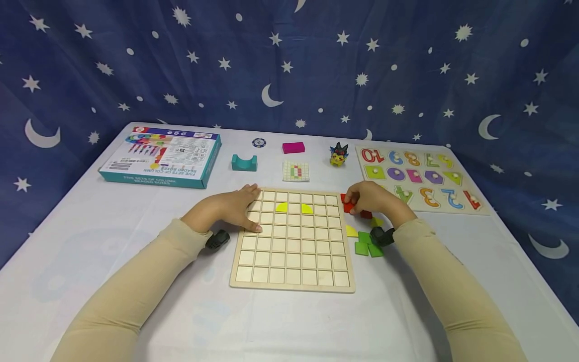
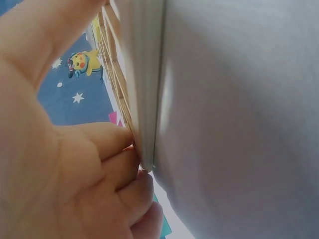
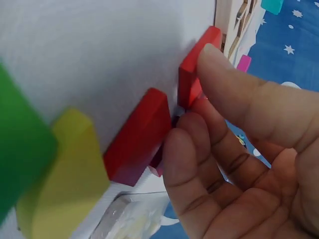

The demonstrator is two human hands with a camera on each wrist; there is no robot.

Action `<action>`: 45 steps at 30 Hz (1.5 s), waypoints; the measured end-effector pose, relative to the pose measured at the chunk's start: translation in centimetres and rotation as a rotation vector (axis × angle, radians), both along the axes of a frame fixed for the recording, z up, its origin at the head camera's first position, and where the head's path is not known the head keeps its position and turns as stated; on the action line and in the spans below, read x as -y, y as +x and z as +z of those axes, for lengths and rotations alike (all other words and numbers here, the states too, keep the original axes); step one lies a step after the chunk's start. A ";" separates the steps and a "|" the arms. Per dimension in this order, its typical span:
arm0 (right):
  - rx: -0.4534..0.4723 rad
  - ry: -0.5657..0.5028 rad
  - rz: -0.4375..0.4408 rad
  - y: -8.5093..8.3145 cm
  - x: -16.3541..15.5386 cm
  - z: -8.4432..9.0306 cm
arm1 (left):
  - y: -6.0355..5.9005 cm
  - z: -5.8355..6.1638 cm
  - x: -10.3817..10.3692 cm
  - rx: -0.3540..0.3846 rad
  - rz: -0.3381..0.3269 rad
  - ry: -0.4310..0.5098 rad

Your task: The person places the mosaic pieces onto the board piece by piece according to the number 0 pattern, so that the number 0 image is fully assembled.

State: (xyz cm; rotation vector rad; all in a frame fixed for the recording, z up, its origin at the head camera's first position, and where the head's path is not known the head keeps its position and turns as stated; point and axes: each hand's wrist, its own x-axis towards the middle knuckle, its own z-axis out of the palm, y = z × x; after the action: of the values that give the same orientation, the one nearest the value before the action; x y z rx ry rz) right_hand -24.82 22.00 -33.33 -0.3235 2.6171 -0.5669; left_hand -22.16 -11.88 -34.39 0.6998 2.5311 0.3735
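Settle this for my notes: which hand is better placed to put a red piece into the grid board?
The right hand: it already pinches a red piece beside the grid board. The left hand rests on its left edge.

Head view high over the grid board (image 1: 293, 240); wrist views close, sharing its edges.

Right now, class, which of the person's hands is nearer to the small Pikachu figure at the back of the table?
Right. The right hand pinches a red tile just in front of the Pikachu figure; the left hand rests on the wooden grid board's far left edge.
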 end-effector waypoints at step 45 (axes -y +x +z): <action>-0.065 -0.039 0.054 -0.9 5.1 2.0 | 0.0 0.0 0.0 -0.008 0.000 0.002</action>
State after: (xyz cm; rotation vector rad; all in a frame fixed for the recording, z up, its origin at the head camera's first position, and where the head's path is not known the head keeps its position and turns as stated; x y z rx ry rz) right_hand -25.76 16.90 -31.33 -0.4308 2.6533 -0.5985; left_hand -22.13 -11.88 -34.39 0.7035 2.5383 0.3736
